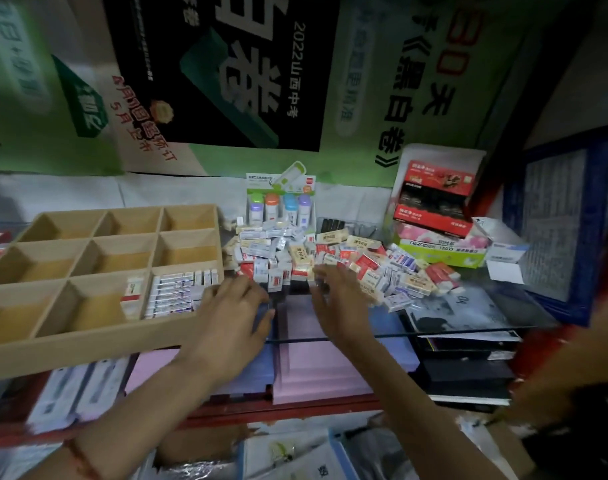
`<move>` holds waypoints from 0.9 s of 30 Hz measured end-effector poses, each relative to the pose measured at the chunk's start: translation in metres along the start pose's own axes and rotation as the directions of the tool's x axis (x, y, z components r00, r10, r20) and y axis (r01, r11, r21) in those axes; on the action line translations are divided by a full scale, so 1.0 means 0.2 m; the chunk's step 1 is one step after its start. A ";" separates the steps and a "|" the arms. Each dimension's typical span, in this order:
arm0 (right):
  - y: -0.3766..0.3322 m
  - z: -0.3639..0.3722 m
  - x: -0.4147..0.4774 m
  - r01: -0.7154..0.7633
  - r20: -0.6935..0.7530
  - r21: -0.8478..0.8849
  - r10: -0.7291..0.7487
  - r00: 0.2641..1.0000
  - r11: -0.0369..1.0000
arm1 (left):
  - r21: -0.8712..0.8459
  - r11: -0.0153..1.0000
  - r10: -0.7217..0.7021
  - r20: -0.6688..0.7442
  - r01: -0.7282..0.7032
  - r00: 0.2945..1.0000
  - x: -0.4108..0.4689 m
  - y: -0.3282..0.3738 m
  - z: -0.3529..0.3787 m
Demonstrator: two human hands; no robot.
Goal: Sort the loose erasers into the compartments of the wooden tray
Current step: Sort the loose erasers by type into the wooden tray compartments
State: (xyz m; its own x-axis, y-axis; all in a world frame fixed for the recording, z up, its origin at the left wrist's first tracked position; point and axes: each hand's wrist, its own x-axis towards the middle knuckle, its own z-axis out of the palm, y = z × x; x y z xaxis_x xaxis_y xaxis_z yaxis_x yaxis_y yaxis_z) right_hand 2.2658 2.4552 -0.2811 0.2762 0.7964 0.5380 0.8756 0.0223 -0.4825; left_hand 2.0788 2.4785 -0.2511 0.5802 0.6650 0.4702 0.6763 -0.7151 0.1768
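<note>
A wooden tray (pixel 88 336) with nine compartments sits on the left of the glass counter. Its near right compartment holds a row of blue-and-white erasers (pixel 176 292); the near middle one holds a single red-and-white eraser (pixel 133 294). A heap of loose erasers (pixel 347 265) lies right of the tray. My left hand (pixel 233 306) is at the heap's near left edge, beside the tray's corner, fingers loosely bent. My right hand (pixel 333 303) reaches to the heap's near edge, fingers spread over it. Whether either hand holds an eraser is hidden by blur.
A display box of correction tapes (pixel 281 206) stands behind the heap. Red and green boxes (pixel 437 216) are stacked at the back right, with a small white box (pixel 506 258) beside them. Purple and pink pads (pixel 316 362) lie under the glass. Another person's arm (pixel 572 368) is at right.
</note>
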 end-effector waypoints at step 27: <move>-0.11 -0.03 -0.01 0.317 -0.057 -0.072 -0.321 0.945 0.946 | -0.700 -0.398 -0.349 0.713 0.593 0.608 0.31 0.23 0.10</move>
State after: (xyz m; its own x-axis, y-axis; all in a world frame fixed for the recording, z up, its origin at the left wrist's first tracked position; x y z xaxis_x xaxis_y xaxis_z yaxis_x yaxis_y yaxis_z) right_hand 2.2478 2.4494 -0.2685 0.0029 0.7111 0.7031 0.9441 0.2298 -0.2363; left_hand 2.1554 2.4904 -0.2318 0.4404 0.8073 -0.3928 -0.2426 0.5283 0.8137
